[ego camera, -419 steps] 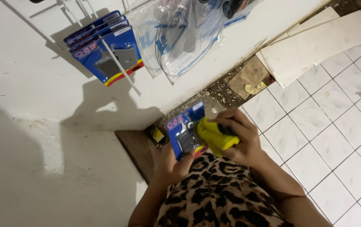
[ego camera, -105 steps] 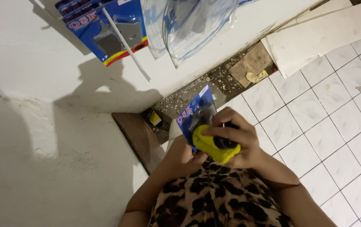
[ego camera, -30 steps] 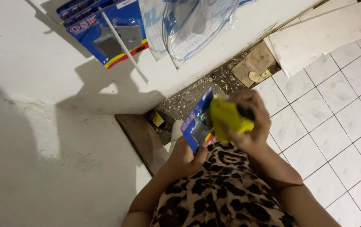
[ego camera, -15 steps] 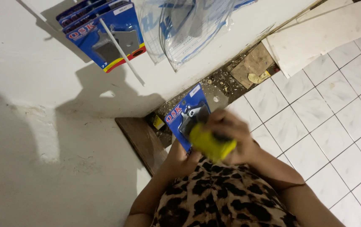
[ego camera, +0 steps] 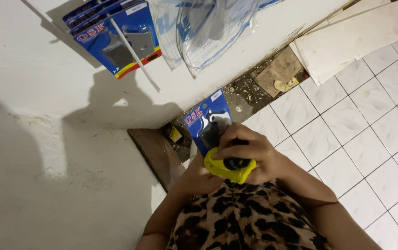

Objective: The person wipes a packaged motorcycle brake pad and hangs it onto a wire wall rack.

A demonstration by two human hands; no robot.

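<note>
A blue card pack (ego camera: 207,121) is being gripped from below by the left hand (ego camera: 198,172) and wiped by the right hand (ego camera: 250,150), closed on a yellow cloth (ego camera: 229,169); wiping is judged underway, the upper card still uncovered.

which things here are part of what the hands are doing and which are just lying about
In hand:
blue pack, held by left hand
yellow cloth, pressed on it by right hand

Lying about:
hanging packs on the wall
clear bags
wood plank
cardboard scrap
white board
</note>
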